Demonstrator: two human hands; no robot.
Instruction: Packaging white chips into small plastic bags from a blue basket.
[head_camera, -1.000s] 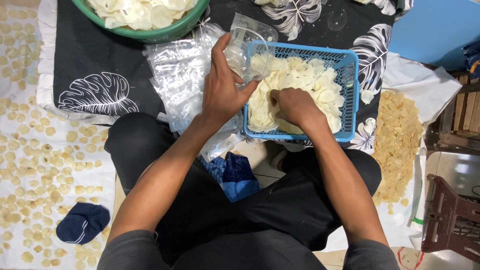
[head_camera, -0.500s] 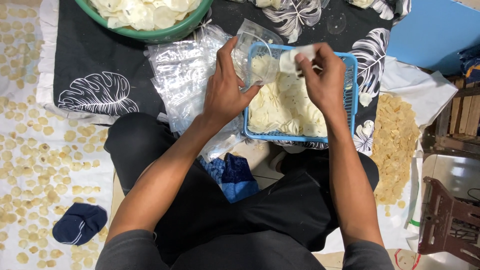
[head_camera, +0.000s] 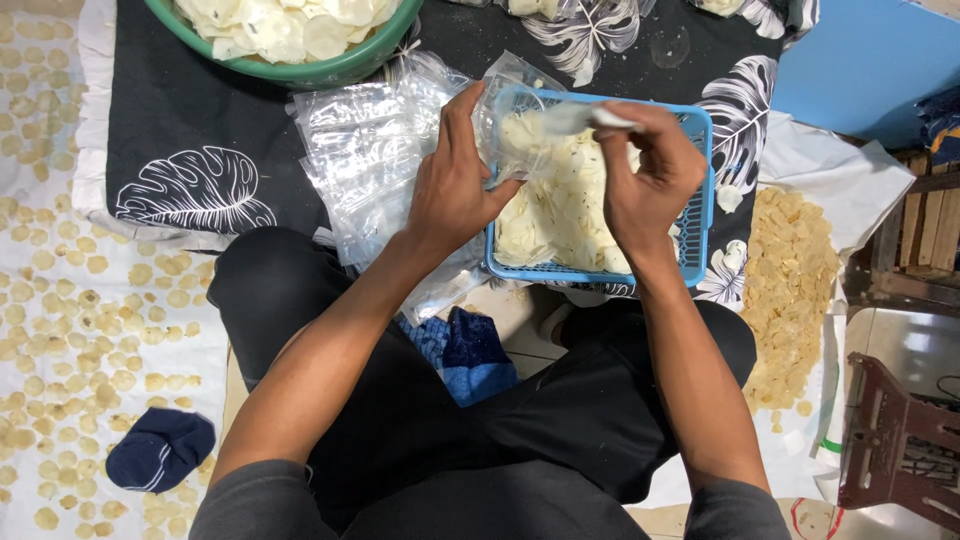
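The small clear bag (head_camera: 525, 125) sits over the blue basket's (head_camera: 700, 215) near-left corner, and I can barely trace its edges, it's see-through and melts into the pale chips (head_camera: 565, 215) below. Its mouth faces right, long axis roughly level. My left hand (head_camera: 455, 190) pinches the bag's side, fingers closed on the plastic. My right hand (head_camera: 645, 170) grips a few chips at the opening, fingertips tight. Spare bags (head_camera: 365, 150) lie left; a green bowl (head_camera: 345, 68) is cut off up top
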